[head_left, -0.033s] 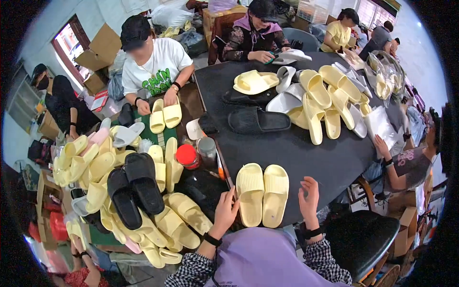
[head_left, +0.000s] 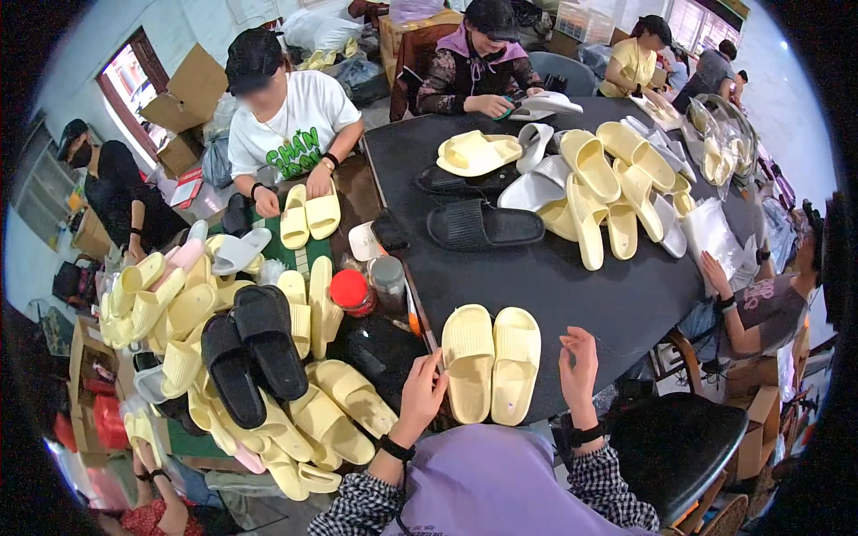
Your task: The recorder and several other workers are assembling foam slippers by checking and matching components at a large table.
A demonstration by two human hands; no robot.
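A pair of pale yellow ribbed slide slippers [head_left: 492,366] lies side by side at the near edge of the black table, toes pointing away from me. Just left of the pair is my left hand [head_left: 422,393], its fingers extended along the left slipper's edge; whether they touch it I cannot tell. My right hand [head_left: 579,366] is raised to the right of the pair, apart from it, fingers loosely curved with nothing in them. Black slippers [head_left: 259,353] rest on a big heap of yellow slippers [head_left: 183,362] to my left.
The black table [head_left: 572,304] bears a yellow and white slipper pile [head_left: 617,179] and a black slipper [head_left: 483,224] farther off. A red-lidded jar [head_left: 351,290] and a grey-lidded jar [head_left: 387,279] stand near my left hand. Several co-workers sit around. A black stool [head_left: 679,447] is at right.
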